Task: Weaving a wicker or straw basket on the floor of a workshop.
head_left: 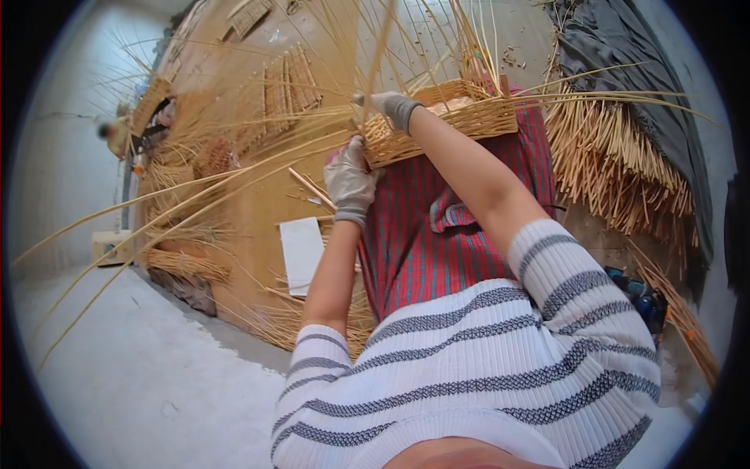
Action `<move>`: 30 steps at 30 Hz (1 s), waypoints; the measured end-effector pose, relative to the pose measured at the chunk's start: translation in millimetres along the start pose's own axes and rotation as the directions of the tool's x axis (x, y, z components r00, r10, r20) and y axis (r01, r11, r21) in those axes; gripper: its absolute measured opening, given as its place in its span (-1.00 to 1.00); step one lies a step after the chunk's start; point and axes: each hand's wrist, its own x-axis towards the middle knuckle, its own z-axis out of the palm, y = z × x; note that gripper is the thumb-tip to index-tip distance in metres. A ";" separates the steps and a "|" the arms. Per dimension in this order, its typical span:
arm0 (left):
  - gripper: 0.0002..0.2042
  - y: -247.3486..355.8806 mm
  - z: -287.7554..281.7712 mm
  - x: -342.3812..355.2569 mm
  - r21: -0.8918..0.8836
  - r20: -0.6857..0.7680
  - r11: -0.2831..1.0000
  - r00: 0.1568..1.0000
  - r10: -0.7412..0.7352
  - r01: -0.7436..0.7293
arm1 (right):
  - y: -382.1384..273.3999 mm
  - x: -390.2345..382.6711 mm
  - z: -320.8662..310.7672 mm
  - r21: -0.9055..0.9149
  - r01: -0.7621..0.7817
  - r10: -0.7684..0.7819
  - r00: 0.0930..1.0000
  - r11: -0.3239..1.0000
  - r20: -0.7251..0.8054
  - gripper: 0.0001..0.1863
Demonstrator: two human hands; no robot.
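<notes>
A half-woven wicker basket (445, 134), rectangular and tan, rests on a red striped apron (461, 258) over my lap. Long loose rods fan out from its rim. My left hand (350, 181), in a white and grey work glove, is closed at the basket's near left corner. Across the basket's left end reaches my right hand (387, 108), gloved the same way. Its fingers are bent around a wicker rod (378, 59) that rises blurred from the far left corner; the fingertips are partly hidden. Something pale lies inside the basket.
Bundled wicker rods (625, 152) lie at the right under a dark cloth (617, 47). Woven panels (289, 86) and a white sheet (301, 254) are on the floor at left. Beside my right elbow sits a dark power tool (644, 301). Long rods (180, 187) stick out far left.
</notes>
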 end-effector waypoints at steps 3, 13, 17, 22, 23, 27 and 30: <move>-0.21 -4.1 2.6 3.3 -0.070 0.050 0.994 0.996 -0.080 0.083 | 16.0 45.2 15.7 0.341 -0.189 0.176 0.982 0.921 0.069 -0.05; -0.24 -11.5 4.6 4.9 -0.104 0.049 0.994 0.998 -0.038 0.043 | -0.6 13.6 37.7 0.476 0.388 -0.291 0.919 0.789 -0.267 -0.30; -0.26 -14.0 6.2 6.9 -0.072 0.225 0.983 0.963 -0.147 0.167 | -23.0 0.2 27.4 0.062 0.421 -0.401 0.892 0.905 -0.207 -0.47; -0.29 -24.6 18.1 12.1 -0.110 0.231 0.990 0.971 -0.057 0.084 | -27.7 -20.5 27.9 0.069 0.881 -0.751 0.437 0.467 -0.495 -0.58; -0.29 -26.8 20.6 12.4 -0.144 0.224 0.988 0.974 -0.024 0.057 | -25.5 -26.4 30.4 0.148 0.859 -0.712 0.492 0.490 -0.501 -0.58; -0.30 -33.4 27.8 12.5 -0.188 0.273 0.981 0.962 0.000 0.053 | -4.6 -48.0 22.1 0.422 0.660 -0.643 0.738 0.621 -0.207 -0.63; -0.28 -37.9 27.2 13.0 -0.154 0.146 0.988 0.988 0.041 -0.019 | 24.5 -59.1 -6.9 0.628 0.433 -0.408 0.892 0.647 -0.194 -0.56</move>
